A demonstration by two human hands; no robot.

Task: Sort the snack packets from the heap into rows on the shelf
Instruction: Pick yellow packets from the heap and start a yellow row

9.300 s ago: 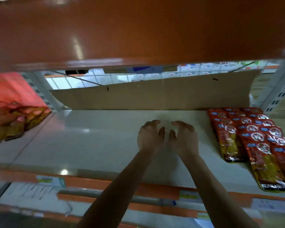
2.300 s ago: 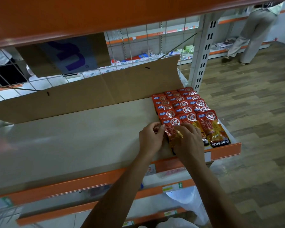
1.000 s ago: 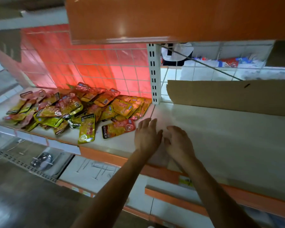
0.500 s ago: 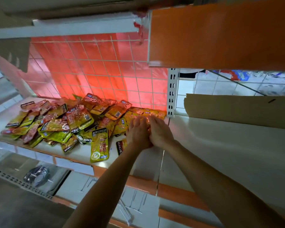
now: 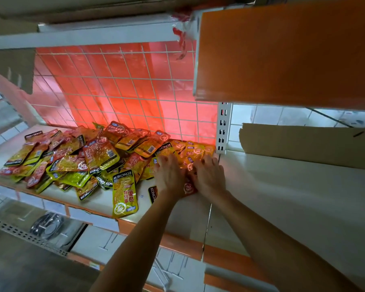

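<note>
A heap of snack packets (image 5: 89, 157), red and yellow-green, lies on the white shelf (image 5: 282, 186) at the left. Both hands are on the heap's right edge. My left hand (image 5: 169, 175) lies palm down on the packets with fingers spread. My right hand (image 5: 209, 175) lies beside it on orange-red packets (image 5: 190, 152), fingers bent a little. A red packet (image 5: 188, 188) shows between and under the two hands. Whether either hand grips a packet is hidden. One yellow-green packet (image 5: 124, 194) lies alone near the front edge.
A wire grid back panel (image 5: 124, 91) with red backing stands behind the heap. A white upright post (image 5: 222, 127) splits the shelf bays. A cardboard sheet (image 5: 308, 146) leans at the back right. An orange shelf front (image 5: 282, 51) hangs overhead.
My view and both hands have swung left from the sorted rows at the right end to the heap. The hands now lie on the heap's right edge.
</note>
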